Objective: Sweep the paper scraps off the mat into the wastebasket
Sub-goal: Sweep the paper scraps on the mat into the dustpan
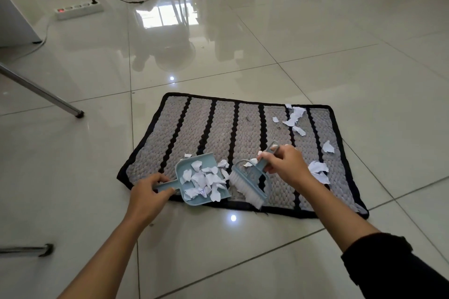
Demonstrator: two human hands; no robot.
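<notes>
The left hand [148, 193] grips the full dustpan [201, 181], the right hand [286, 165] grips the brush [247, 184], and scraps [318, 171] on the mat [194, 126] may spill if it tips.

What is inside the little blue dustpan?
The dustpan holds a heap of torn white paper scraps, one with red marks. They cover most of the pan's floor, so anything beneath them cannot be seen. The left hand holds its handle.
</notes>
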